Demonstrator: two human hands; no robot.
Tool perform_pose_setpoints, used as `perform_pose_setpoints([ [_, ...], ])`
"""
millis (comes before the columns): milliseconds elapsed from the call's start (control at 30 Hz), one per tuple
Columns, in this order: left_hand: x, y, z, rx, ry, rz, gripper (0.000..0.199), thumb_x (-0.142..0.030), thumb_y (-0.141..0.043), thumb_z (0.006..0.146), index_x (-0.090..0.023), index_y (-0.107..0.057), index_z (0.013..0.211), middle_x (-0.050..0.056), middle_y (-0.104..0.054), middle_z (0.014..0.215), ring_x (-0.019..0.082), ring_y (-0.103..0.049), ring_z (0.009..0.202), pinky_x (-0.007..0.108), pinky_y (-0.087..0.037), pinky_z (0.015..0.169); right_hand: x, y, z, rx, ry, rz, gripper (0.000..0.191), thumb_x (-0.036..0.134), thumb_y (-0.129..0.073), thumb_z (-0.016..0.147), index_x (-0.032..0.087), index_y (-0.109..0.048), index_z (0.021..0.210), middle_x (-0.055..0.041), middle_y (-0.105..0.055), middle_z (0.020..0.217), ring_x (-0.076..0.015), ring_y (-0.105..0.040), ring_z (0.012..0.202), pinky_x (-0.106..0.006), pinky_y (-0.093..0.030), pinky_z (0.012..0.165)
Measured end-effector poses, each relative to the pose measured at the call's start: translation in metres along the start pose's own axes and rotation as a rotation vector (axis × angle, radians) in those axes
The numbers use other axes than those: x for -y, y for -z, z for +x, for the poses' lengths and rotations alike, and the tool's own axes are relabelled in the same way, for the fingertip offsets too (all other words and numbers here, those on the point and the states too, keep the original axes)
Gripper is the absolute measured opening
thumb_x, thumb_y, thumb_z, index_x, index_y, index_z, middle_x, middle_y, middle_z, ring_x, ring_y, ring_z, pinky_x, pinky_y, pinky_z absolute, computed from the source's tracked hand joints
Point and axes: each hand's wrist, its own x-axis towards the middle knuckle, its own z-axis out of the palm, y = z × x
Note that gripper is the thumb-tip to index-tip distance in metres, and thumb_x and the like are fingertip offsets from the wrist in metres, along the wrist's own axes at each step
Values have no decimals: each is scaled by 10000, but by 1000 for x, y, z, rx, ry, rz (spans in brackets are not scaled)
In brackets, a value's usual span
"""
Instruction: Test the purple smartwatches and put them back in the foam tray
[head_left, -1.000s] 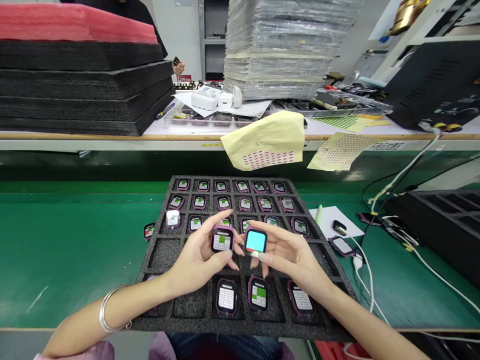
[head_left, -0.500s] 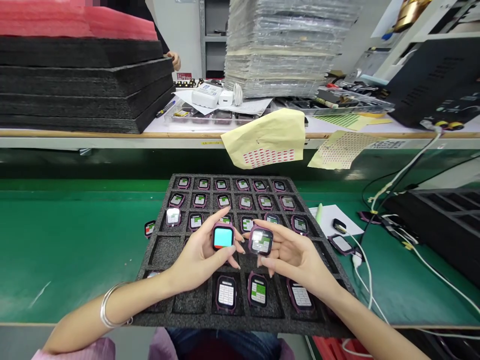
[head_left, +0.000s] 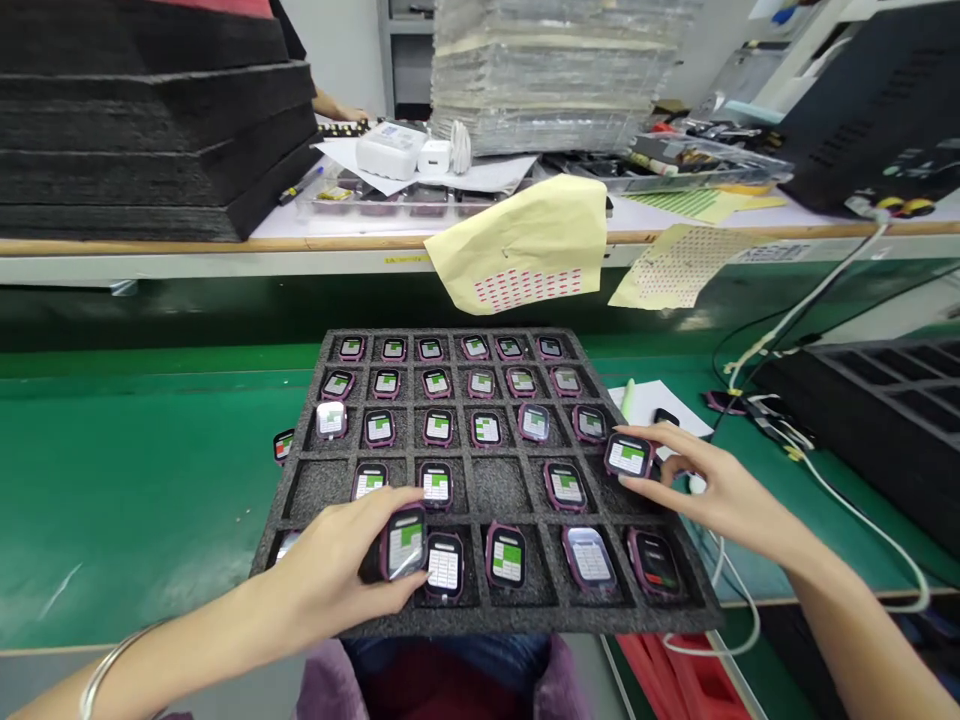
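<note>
A black foam tray (head_left: 499,486) with square compartments lies in front of me, most of them holding purple-cased watches with lit screens. My left hand (head_left: 330,560) pinches one watch (head_left: 406,543) over the front row, left of a watch lying in its compartment. At the tray's right side my right hand (head_left: 705,480) grips another watch (head_left: 628,456) by its edges, screen up, above the right end of the fourth row. One compartment at the left of that row and one near its middle hold no watch.
Beside the tray's left edge lies a watch (head_left: 283,445). Cables (head_left: 739,600) and white paper (head_left: 649,400) are on the right. A shelf (head_left: 337,243) behind bears foam stacks, plastic trays and chargers; yellow sheets (head_left: 525,245) hang from it. Another person's hand (head_left: 337,107) shows behind.
My hands have moved apart, the left toward the front left and the right to the tray's right side. The left-hand watch's screen went from cyan to white and green. The view has shifted slightly.
</note>
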Motion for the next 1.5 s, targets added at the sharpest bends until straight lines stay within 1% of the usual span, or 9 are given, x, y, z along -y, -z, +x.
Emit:
perform_pose_setpoints([
  [233,10,-4,-24,31,-56,542,354,-264,-602,787,-166,-553,1124,108,-603,1064,275,-565,953,384,-469,768,-12,0,-15,122,182,-135,452,420,-538,915,290,-462,1341,-94,-532,1156,-282,-504,1075,-464,-406,951],
  [500,-1,1,-28,85,-160,698,386,-367,-649,799,-154,-567,1110,98,-619,1054,271,-554,929,385,-410,807,-3,10,-23,182,206,-240,451,406,-511,924,271,-465,1352,-103,-479,1272,-308,-444,1183,-483,-374,997],
  [667,-24,-6,-9,52,-315,762,306,-225,-601,805,-75,-600,1073,150,-629,1023,284,-565,922,378,-429,754,14,14,-42,119,211,-229,315,343,-522,909,261,-564,1211,-97,-527,1213,-306,-497,1131,-453,-414,965],
  [833,-35,-30,18,291,-260,817,285,-194,-598,782,-75,-642,1037,159,-648,1013,302,-580,920,416,-466,742,30,9,-64,340,188,-248,384,277,-566,855,228,-542,1235,-101,-530,1204,-291,-552,1068,-411,-478,897],
  [1033,-39,-40,33,429,-149,835,276,-205,-666,748,-63,-647,984,195,-632,1014,328,-581,911,454,-492,735,32,-8,-73,276,119,-305,367,247,-538,870,166,-525,1228,-131,-533,1174,-299,-547,1059,-444,-480,881],
  [1167,-30,-32,26,410,-190,660,310,-154,-621,768,-73,-608,1067,182,-608,1063,323,-577,943,471,-494,792,28,-7,-77,165,109,-227,385,319,-599,855,191,-561,1217,-115,-575,1122,-305,-569,1016,-467,-484,868],
  [1300,-19,-15,17,256,-149,210,464,-185,-604,799,-166,-491,1248,124,-542,1191,259,-550,1037,404,-470,900,29,-1,-74,-112,35,228,428,348,-706,801,264,-589,1204,-83,-585,1122,-281,-586,1020,-414,-498,887],
  [1400,-22,-3,24,117,-75,-244,492,-175,-658,769,-234,-510,1234,82,-507,1183,220,-519,1075,320,-469,897,47,-3,-59,-225,-16,722,430,329,-767,751,278,-613,1149,-76,-595,1074,-224,-631,832,-305,-563,635],
  [1500,-30,2,42,-52,26,-682,434,-148,-706,734,-236,-572,1137,58,-520,1096,179,-530,1001,236,-481,794,75,-15,-35,-193,-58,1045,449,247,-795,704,256,-595,1105,-74,-584,1042,-128,-564,596,-181,-431,352],
])
